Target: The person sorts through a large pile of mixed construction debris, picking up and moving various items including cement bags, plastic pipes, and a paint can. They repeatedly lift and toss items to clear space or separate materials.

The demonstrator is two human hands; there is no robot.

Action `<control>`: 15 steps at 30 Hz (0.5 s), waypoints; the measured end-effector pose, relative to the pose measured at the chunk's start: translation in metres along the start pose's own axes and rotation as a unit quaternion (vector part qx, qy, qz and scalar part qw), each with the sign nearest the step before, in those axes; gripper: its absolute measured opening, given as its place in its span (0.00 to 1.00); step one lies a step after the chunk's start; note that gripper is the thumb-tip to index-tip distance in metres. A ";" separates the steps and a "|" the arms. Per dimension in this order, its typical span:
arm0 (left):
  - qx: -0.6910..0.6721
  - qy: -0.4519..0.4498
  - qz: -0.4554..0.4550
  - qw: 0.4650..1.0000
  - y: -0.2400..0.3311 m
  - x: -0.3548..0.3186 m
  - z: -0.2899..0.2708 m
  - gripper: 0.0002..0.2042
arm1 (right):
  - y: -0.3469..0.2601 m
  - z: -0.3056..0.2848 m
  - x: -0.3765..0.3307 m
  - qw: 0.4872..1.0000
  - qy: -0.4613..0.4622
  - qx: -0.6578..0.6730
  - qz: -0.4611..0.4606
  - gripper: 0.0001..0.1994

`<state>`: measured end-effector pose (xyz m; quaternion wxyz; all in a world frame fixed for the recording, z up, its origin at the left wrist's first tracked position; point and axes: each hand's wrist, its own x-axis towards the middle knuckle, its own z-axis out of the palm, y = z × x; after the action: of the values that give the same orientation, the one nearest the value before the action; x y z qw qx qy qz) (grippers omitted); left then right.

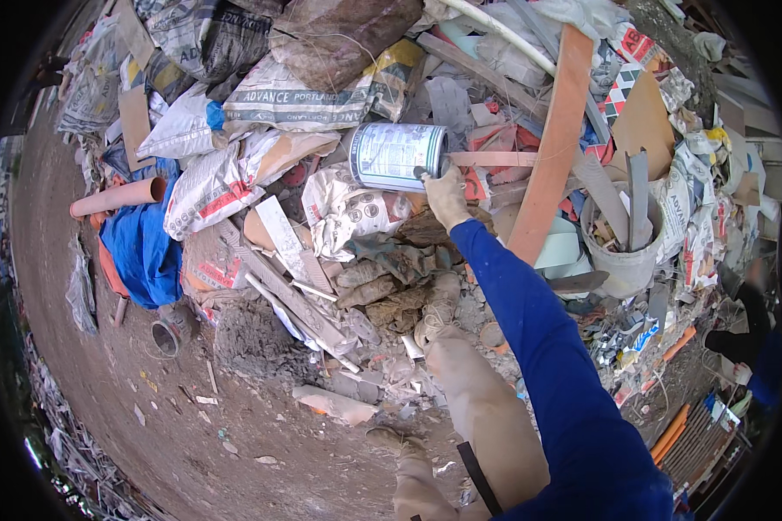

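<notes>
My right hand [448,199], in a pale work glove below a blue sleeve, reaches out over a heap of rubbish. Its fingers are closed on the near end of a paint can [398,154], a metal can with a white and blue printed label lying on its side. Beneath the can is a crumpled white printed sack [347,208]. Behind it lies a cement sack [300,102]. A narrow wooden strip [500,159] sticks out just right of the can. My left hand is out of view.
A long orange-brown board [554,139] leans right of my arm. A bucket [624,269] holds scraps. At left lie an orange pipe [117,198] and a blue tarp [143,252]. My boot stands among rubble. Another person [760,347] is at the far right.
</notes>
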<state>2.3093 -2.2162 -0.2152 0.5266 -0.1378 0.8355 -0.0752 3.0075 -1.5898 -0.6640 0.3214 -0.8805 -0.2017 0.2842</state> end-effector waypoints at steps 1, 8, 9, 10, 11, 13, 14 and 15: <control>0.016 0.001 0.009 1.000 0.008 -0.001 -0.003 0.23 | -0.015 -0.006 -0.028 0.999 0.007 -0.009 -0.042 0.30; 0.049 -0.012 0.161 0.986 0.108 0.006 0.005 0.19 | -0.122 -0.093 -0.163 0.970 -0.050 -0.027 -0.237 0.30; 0.040 -0.024 0.202 0.978 0.129 0.000 0.015 0.18 | -0.129 -0.106 -0.188 0.962 -0.075 -0.039 -0.259 0.28; 0.030 -0.039 0.240 0.970 0.152 -0.006 0.032 0.17 | -0.134 -0.120 -0.214 0.947 -0.117 -0.054 -0.295 0.27; 0.050 -0.057 0.266 0.961 0.177 -0.018 0.049 0.23 | -0.138 -0.131 -0.243 0.933 -0.134 -0.058 -0.329 0.26; 0.063 -0.037 0.312 0.947 0.226 -0.044 0.097 0.22 | -0.147 -0.148 -0.294 0.890 -0.172 -0.130 -0.402 0.27; 0.058 -0.083 0.371 0.923 0.243 -0.064 0.114 0.25 | -0.149 -0.156 -0.320 0.873 -0.172 -0.131 -0.438 0.24; 0.055 -0.105 0.416 0.901 0.257 -0.085 0.133 0.26 | -0.151 -0.165 -0.344 0.852 -0.176 -0.140 -0.473 0.21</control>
<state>2.4247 -1.9427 -0.2690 0.6017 0.2445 0.7509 0.1200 2.8248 -1.7423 -0.3294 0.2498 -0.6493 -0.6849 0.2168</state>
